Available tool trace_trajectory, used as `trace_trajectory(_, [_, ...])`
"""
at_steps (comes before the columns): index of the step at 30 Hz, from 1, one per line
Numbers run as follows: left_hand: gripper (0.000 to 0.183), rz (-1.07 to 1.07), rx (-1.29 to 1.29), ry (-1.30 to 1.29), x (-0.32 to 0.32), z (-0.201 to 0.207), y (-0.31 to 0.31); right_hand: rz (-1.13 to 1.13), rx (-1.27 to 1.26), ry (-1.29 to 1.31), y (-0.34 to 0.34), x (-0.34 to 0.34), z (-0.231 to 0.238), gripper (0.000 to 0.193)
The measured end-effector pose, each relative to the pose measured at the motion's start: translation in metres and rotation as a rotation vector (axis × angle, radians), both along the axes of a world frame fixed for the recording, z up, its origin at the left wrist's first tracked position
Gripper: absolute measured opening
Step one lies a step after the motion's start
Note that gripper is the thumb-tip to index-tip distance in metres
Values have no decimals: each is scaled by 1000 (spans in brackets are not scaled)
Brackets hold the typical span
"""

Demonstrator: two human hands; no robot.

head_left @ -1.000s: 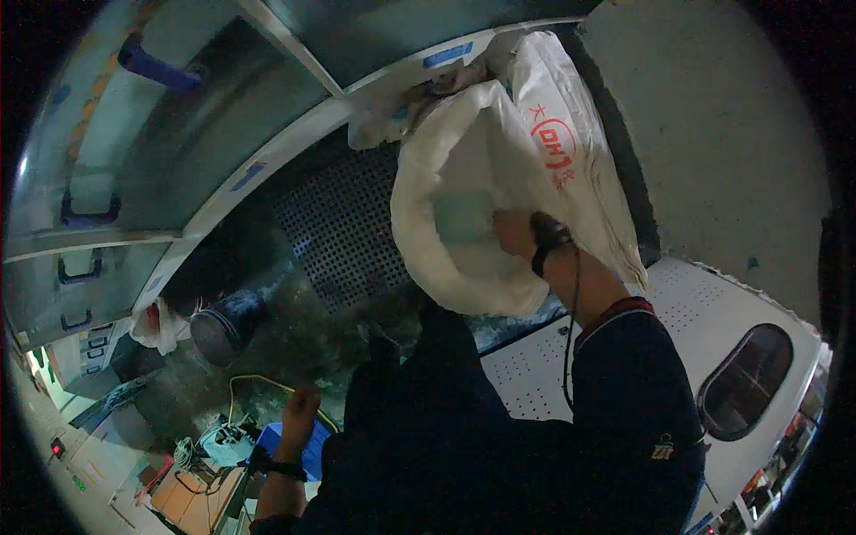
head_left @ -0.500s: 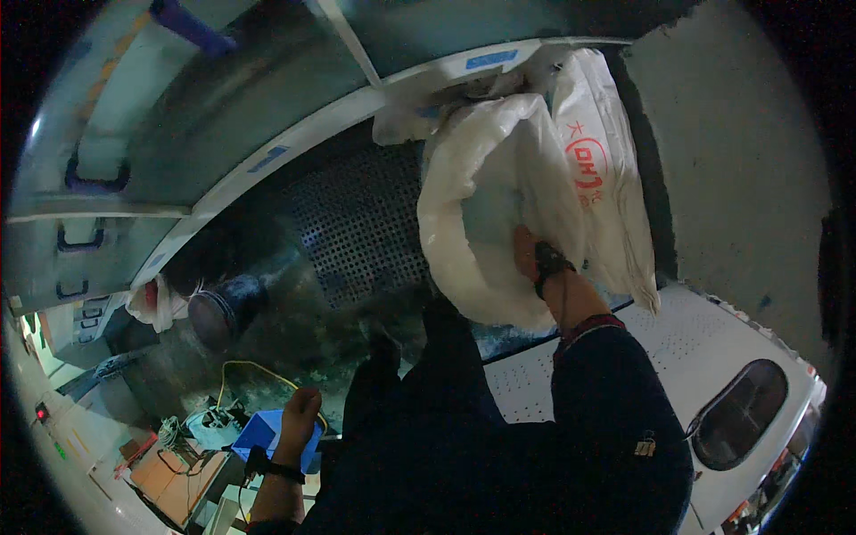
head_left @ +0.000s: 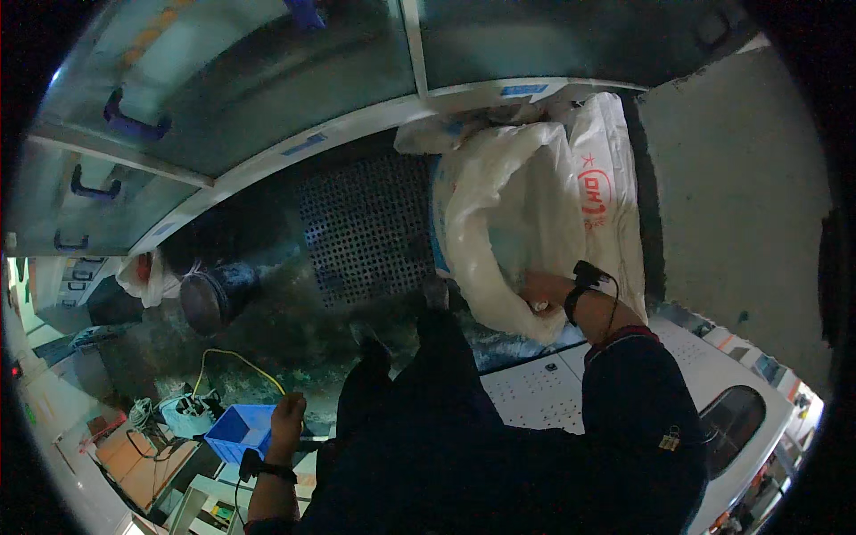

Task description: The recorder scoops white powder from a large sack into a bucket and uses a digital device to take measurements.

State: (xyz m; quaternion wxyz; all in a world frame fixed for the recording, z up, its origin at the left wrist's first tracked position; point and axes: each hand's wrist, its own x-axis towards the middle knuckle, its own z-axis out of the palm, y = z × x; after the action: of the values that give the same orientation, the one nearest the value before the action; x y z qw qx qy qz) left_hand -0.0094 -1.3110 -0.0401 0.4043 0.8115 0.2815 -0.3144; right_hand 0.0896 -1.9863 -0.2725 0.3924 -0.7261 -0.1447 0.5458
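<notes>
A large white sack (head_left: 473,241) stands wide with its rim rolled outward. My right hand (head_left: 548,292) is curled at the near right side of its mouth. A small pale bit shows at the fingers; I cannot tell whether it is a fold of the sack or something held. Dim, pale contents or lining show inside the sack. My left hand (head_left: 287,419) is closed at the lower left, away from the sack. A yellow cord (head_left: 234,352) runs up to that hand and is lost behind it; whether it is gripped is hidden.
Another white sack (head_left: 606,187) with red print leans at the right. A perforated dark floor panel (head_left: 366,232) lies left of the sacks. Glass-fronted cabinet doors (head_left: 294,80) curve along the back. A blue crate (head_left: 241,430), a dark drum (head_left: 203,301) and a white perforated machine (head_left: 535,392) stand around.
My right hand has drawn from deeper inside the sack toward its near rim and curled. The view has shifted; my left hand stays closed beside the blue crate.
</notes>
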Motion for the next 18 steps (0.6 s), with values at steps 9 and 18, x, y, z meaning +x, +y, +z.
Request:
trace_trajectory(9, [32,-104,-47,-88,35,25,-35,-81,341,-119,20,-6,124,28])
trace_trajectory(18, [35,-302,88,-97,54,31,-28,-1327,557,1078,96,-21,148,14])
